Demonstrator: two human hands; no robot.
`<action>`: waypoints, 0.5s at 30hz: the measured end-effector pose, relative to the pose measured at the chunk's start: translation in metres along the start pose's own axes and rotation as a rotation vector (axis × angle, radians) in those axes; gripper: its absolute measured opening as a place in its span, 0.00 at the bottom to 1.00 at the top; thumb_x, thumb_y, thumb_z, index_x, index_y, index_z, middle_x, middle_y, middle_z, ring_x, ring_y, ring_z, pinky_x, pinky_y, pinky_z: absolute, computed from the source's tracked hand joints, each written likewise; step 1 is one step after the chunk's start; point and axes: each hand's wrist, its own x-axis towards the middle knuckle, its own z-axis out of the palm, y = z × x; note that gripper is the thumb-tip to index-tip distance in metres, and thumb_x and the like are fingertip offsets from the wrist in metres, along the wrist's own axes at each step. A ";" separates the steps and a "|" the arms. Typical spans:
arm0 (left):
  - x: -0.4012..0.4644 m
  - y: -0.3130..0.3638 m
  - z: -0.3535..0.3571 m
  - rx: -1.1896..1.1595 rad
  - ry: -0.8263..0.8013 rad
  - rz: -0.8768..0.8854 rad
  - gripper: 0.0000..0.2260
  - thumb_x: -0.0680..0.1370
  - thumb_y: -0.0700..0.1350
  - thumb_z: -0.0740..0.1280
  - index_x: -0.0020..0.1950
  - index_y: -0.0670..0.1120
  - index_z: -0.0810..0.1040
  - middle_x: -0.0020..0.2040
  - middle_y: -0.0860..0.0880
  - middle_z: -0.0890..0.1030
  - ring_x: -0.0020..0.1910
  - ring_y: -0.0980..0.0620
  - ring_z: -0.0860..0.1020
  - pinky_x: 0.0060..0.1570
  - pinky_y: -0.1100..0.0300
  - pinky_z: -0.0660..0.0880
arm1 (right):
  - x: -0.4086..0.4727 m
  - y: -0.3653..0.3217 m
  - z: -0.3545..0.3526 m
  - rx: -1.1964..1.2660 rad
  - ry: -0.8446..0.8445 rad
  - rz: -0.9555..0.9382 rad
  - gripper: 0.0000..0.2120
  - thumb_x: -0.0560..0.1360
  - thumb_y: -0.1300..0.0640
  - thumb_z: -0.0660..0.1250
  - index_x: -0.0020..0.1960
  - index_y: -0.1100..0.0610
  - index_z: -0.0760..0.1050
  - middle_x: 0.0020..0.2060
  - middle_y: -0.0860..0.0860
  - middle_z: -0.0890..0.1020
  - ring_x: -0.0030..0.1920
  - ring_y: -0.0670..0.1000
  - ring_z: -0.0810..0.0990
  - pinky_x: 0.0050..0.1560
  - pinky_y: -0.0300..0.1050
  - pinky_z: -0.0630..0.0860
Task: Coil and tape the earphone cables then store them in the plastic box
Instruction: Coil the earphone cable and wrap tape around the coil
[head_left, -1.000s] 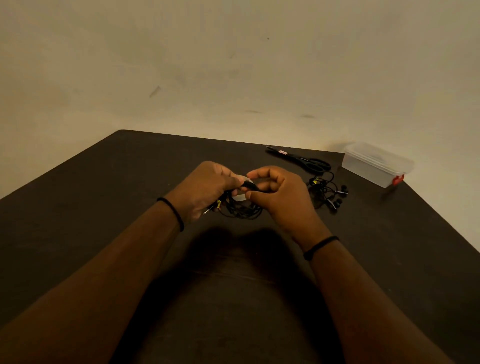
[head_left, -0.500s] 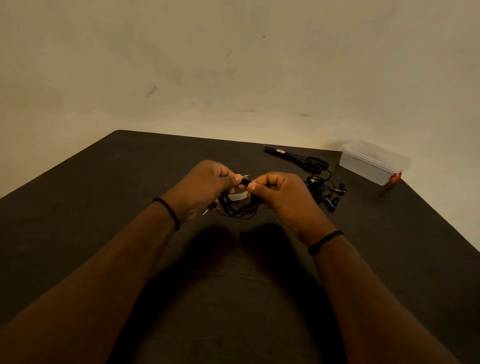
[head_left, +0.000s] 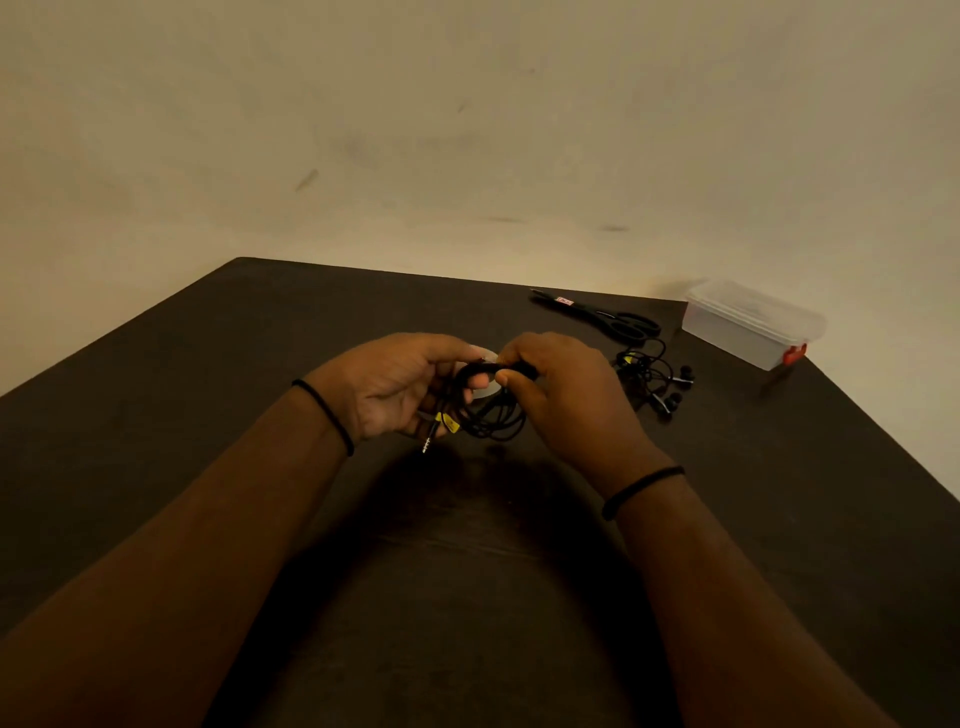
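Above the middle of the dark table (head_left: 208, 395), both hands hold a coiled black earphone cable (head_left: 496, 421). My left hand (head_left: 400, 384) cups the coil from the left, palm turned up, fingers curled round it; the jack plug with yellow tags hangs below it. My right hand (head_left: 561, 389) pinches the top of the coil, where a strip of pale tape (head_left: 488, 358) shows between the fingertips. A roll of clear tape (head_left: 485, 396) peeks out behind the coil. The lidded clear plastic box (head_left: 753, 322) with a red clasp stands at the far right corner.
Black scissors (head_left: 608, 317) lie at the back of the table, left of the box. A loose tangle of black earphones (head_left: 654, 379) lies just right of my right hand. The table's right edge runs close beside the box.
My left hand has rolled palm-up and the coil has turned with it, the jack plug now hanging lower. My right hand has shifted its pinch along the top of the coil.
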 end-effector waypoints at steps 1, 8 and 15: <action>0.000 0.000 -0.001 0.000 -0.006 -0.010 0.07 0.73 0.50 0.68 0.41 0.48 0.81 0.36 0.51 0.80 0.34 0.55 0.76 0.41 0.56 0.71 | 0.000 -0.001 -0.001 -0.031 0.005 -0.018 0.04 0.77 0.52 0.67 0.51 0.50 0.78 0.43 0.46 0.79 0.45 0.49 0.75 0.48 0.52 0.73; 0.006 -0.003 -0.005 -0.030 -0.011 -0.035 0.10 0.76 0.48 0.66 0.36 0.47 0.81 0.35 0.50 0.78 0.36 0.53 0.75 0.43 0.54 0.71 | -0.002 -0.004 0.001 -0.124 0.042 -0.074 0.05 0.77 0.53 0.67 0.53 0.51 0.76 0.42 0.44 0.72 0.44 0.47 0.69 0.47 0.46 0.62; 0.004 -0.003 0.000 -0.023 0.080 0.024 0.11 0.78 0.45 0.65 0.37 0.45 0.80 0.34 0.49 0.78 0.36 0.52 0.75 0.43 0.54 0.70 | -0.003 -0.004 0.001 -0.024 0.010 -0.032 0.04 0.77 0.50 0.67 0.51 0.48 0.77 0.44 0.44 0.78 0.47 0.47 0.75 0.52 0.53 0.73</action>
